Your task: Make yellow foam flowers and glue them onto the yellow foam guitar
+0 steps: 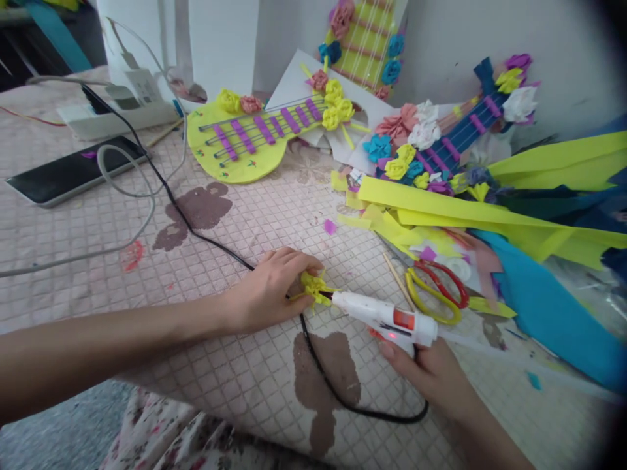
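My left hand [274, 290] pinches a yellow paper flower [313, 286] between thumb and fingers, just above the tablecloth. Wrapped round the handle of a white hot glue gun [386, 316], my right hand [426, 369] points the nozzle leftward. The dark tip of the nozzle is at the flower's underside; whether glue is coming out cannot be made out. A small red light glows on the gun's side, and a pale glue stick [490, 352] runs out of its back. The gun's black cord [323, 375] loops below and passes behind my left hand.
Scissors [434, 294] with red and yellow handles lie beside a wooden stick [398, 281]. Yellow paper strips [455, 202] and blue paper [543, 300] cover the right. Behind are a yellow paper guitar [245, 140], a flowered blue one [453, 147], a phone [73, 173] and a power strip [112, 114].
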A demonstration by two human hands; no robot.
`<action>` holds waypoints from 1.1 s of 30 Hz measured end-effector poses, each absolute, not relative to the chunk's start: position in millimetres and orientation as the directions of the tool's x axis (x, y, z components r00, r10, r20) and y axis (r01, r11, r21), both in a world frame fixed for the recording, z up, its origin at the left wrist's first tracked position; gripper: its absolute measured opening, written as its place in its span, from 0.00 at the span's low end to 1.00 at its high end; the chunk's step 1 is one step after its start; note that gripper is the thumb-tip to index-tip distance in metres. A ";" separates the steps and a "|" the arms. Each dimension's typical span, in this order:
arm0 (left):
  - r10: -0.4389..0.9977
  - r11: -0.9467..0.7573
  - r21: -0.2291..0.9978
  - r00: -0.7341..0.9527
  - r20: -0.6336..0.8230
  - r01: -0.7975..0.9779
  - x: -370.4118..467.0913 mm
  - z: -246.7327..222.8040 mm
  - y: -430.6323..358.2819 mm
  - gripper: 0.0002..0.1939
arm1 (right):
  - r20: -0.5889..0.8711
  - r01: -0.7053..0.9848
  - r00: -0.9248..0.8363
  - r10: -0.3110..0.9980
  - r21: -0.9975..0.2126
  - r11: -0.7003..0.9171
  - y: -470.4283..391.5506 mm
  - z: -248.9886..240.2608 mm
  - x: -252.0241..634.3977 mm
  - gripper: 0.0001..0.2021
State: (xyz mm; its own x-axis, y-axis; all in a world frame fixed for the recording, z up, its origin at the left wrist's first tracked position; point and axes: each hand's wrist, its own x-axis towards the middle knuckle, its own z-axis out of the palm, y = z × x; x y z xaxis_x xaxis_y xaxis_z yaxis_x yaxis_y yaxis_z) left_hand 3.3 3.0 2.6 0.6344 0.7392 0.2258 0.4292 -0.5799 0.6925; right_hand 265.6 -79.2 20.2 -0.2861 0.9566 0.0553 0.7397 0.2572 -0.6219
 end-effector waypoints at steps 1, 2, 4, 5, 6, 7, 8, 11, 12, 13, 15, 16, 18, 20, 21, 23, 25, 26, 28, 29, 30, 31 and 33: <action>0.738 -0.583 0.690 0.635 0.229 0.429 3.5 2.7 2.8 0.18 | 0.067 0.749 -0.286 0.956 -0.606 0.266 -79.1 21.0 264.4 0.07; 0.737 -0.586 0.688 0.635 0.233 0.428 3.8 2.8 2.6 0.18 | 0.074 0.758 -0.288 0.955 -0.592 0.274 -79.0 21.9 263.4 0.07; 0.734 -0.594 0.683 0.634 0.244 0.425 4.2 3.1 2.3 0.18 | 0.070 0.770 -0.307 0.949 -0.567 0.291 -79.3 24.2 262.4 0.07; 0.732 -0.598 0.681 0.635 0.249 0.423 4.4 3.2 2.0 0.18 | 0.061 0.776 -0.317 0.946 -0.557 0.296 -79.6 25.6 262.3 0.06; 0.729 -0.602 0.679 0.637 0.251 0.421 4.4 3.2 1.8 0.18 | 0.049 0.780 -0.327 0.944 -0.550 0.299 -80.0 27.0 262.3 0.06; 0.726 -0.604 0.677 0.639 0.252 0.420 4.5 3.1 1.5 0.17 | 0.038 0.781 -0.337 0.941 -0.546 0.302 -80.4 28.5 262.5 0.06; 0.724 -0.608 0.675 0.640 0.255 0.418 4.4 2.9 1.3 0.17 | 0.027 0.783 -0.341 0.940 -0.544 0.300 -80.8 29.8 262.6 0.06; 0.724 -0.610 0.674 0.640 0.258 0.418 4.4 1.8 0.5 0.18 | 0.034 0.788 -0.328 0.944 -0.542 0.293 -81.0 32.0 261.7 0.06; 0.724 -0.609 0.674 0.639 0.259 0.417 4.5 1.4 0.3 0.18 | 0.050 0.792 -0.317 0.947 -0.536 0.293 -80.8 32.0 261.0 0.06; 0.725 -0.609 0.675 0.638 0.260 0.417 4.7 1.0 0.2 0.18 | 0.062 0.798 -0.306 0.950 -0.528 0.292 -80.4 31.7 260.1 0.06; 0.723 -0.611 0.674 0.639 0.262 0.416 5.3 0.6 0.2 0.18 | 0.071 0.807 -0.299 0.952 -0.514 0.292 -79.7 30.9 258.6 0.07; 0.722 -0.614 0.671 0.639 0.266 0.415 5.6 0.6 0.2 0.18 | 0.064 0.810 -0.302 0.951 -0.510 0.291 -79.6 30.5 258.1 0.07; 0.718 -0.623 0.664 0.638 0.277 0.413 6.0 1.1 0.3 0.18 | 0.043 0.811 -0.312 0.949 -0.509 0.290 -80.0 30.7 258.3 0.07; 0.715 -0.631 0.658 0.637 0.289 0.410 6.2 2.0 0.2 0.18 | 0.027 0.810 -0.321 0.947 -0.510 0.290 -81.1 32.2 259.6 0.06; 0.714 -0.634 0.657 0.635 0.294 0.408 6.1 2.6 0.1 0.18 | 0.022 0.810 -0.325 0.945 -0.510 0.290 -81.8 33.1 260.4 0.06; 0.714 -0.634 0.657 0.634 0.296 0.407 6.0 3.3 -0.2 0.18 | 0.027 0.808 -0.328 0.944 -0.510 0.295 -82.8 35.0 261.1 0.06; 0.715 -0.633 0.658 0.634 0.294 0.408 5.9 3.3 -0.3 0.18 | 0.041 0.806 -0.324 0.945 -0.511 0.299 -83.2 36.1 260.2 0.06; 0.715 -0.633 0.658 0.635 0.293 0.408 5.9 3.0 -0.4 0.18 | 0.045 0.805 -0.320 0.946 -0.513 0.297 -83.0 36.2 259.2 0.07; 0.712 -0.636 0.657 0.636 0.297 0.405 6.0 1.9 -0.5 0.18 | 0.046 0.808 -0.308 0.950 -0.515 0.286 -82.4 35.5 257.2 0.08; 0.711 -0.637 0.657 0.637 0.297 0.404 6.0 1.4 -0.5 0.18 | 0.040 0.808 -0.304 0.952 -0.519 0.280 -82.2 34.8 256.7 0.08; 0.711 -0.636 0.656 0.637 0.296 0.405 6.0 0.9 -0.5 0.18 | 0.032 0.808 -0.300 0.953 -0.523 0.272 -82.1 33.8 256.8 0.09; 0.713 -0.634 0.656 0.637 0.292 0.409 5.9 0.4 -0.4 0.18 | 0.019 0.807 -0.298 0.955 -0.530 0.262 -82.3 32.8 257.7 0.09; 0.719 -0.629 0.654 0.634 0.284 0.420 5.7 -0.2 -0.2 0.18 | -0.008 0.802 -0.293 0.956 -0.547 0.241 -83.6 30.8 261.6 0.09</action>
State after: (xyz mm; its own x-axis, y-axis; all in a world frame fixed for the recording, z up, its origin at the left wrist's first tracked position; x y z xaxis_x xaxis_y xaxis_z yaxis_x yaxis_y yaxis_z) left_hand 5.7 -0.2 -0.2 0.6337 0.7193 0.2845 0.4199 -0.6288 0.6545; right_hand 261.6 -83.6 30.8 -0.2926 0.9562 -0.0078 0.8020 0.2409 -0.5466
